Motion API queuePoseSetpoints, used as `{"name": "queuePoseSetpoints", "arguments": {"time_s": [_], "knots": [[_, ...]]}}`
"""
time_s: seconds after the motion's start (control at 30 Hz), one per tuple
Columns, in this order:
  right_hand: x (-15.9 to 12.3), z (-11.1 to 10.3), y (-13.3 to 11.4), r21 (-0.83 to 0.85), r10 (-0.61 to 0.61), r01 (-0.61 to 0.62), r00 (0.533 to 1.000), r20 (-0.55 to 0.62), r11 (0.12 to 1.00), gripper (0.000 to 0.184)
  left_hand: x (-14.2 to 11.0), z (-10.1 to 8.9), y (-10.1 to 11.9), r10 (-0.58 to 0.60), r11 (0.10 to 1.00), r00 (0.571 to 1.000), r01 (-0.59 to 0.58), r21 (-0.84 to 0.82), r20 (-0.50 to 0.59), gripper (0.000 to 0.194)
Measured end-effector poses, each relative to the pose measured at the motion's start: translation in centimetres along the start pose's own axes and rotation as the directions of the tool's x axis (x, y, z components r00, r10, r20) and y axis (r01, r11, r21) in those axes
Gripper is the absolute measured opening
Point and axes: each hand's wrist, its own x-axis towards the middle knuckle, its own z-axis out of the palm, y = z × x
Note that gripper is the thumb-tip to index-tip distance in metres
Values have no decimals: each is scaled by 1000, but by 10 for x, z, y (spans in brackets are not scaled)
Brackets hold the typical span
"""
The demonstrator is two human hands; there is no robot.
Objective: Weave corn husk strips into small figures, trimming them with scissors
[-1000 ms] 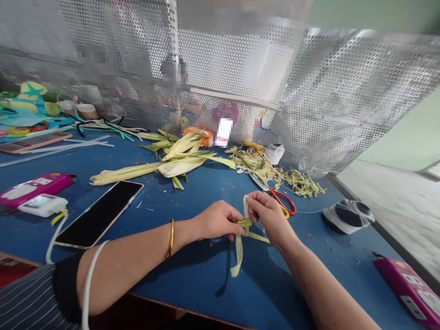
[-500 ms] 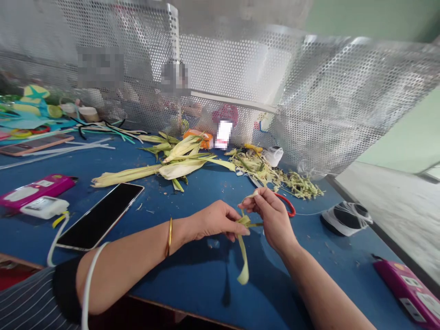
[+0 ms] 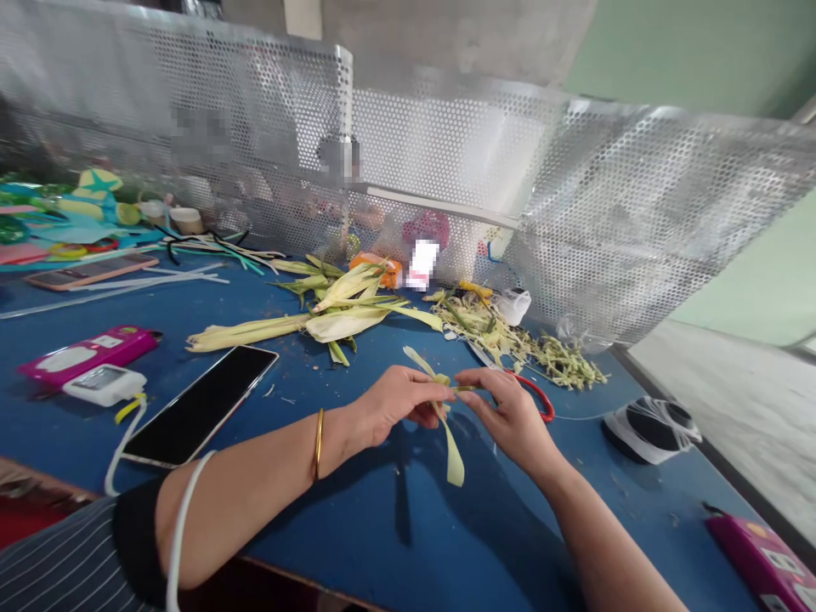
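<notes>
My left hand (image 3: 403,399) pinches a small folded piece of pale green corn husk strips (image 3: 454,459) above the blue table. One strip hangs down below my fingers; another sticks up toward the far left. Close on its right, my right hand (image 3: 503,406) holds a strip of the same husk between thumb and fingertips. The crossing of the strips is partly hidden by my fingers. Just behind my right hand lie scissors with red handles (image 3: 541,398), partly covered by it. A bundle of corn husks (image 3: 348,323) rests on the table beyond my hands.
A black phone (image 3: 204,404), a magenta device (image 3: 93,353) and a white device with a cable lie at left. Husk scraps (image 3: 490,327) are heaped at the back right. A spool of white thread (image 3: 651,429) sits at right, and a perforated metal screen (image 3: 439,144) stands behind.
My right hand has turned over and come down beside my left fingertips, drawing a strip sideways. One strip now points up to the far left. The camera view has shifted slightly.
</notes>
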Motion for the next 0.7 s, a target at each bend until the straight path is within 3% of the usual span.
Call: {"name": "queuePoseSetpoints", "arguments": {"time_s": [0.07, 0.17, 0.37, 0.5, 0.6, 0.7], "knots": [[-1, 0, 1, -164, -94, 100, 995, 43, 981, 19, 4, -2, -2, 0, 1000, 1000, 0, -9, -11, 24], [-4, 5, 4, -292, -126, 132, 991, 39, 947, 26, 11, -1, -9, -6, 999, 1000, 7, 42, -29, 17], [-9, 13, 7, -355, -82, 71, 997, -15, 932, 27, 12, -3, -11, -41, 999, 998, 40, 30, 56, 11], [-9, 17, 5, -371, -102, 78, 994, -48, 926, 24, 9, -3, -7, -72, 996, 997, 73, -43, 19, 11], [-9, 15, 2, -414, -115, 36, 979, -168, 910, 23, 10, -4, -6, -94, 971, 994, 80, -225, -52, 13], [-11, 12, -5, -402, -108, -66, 913, -393, 913, 21, 14, -7, -5, -121, 917, 985, 65, -393, -120, 14]]}}
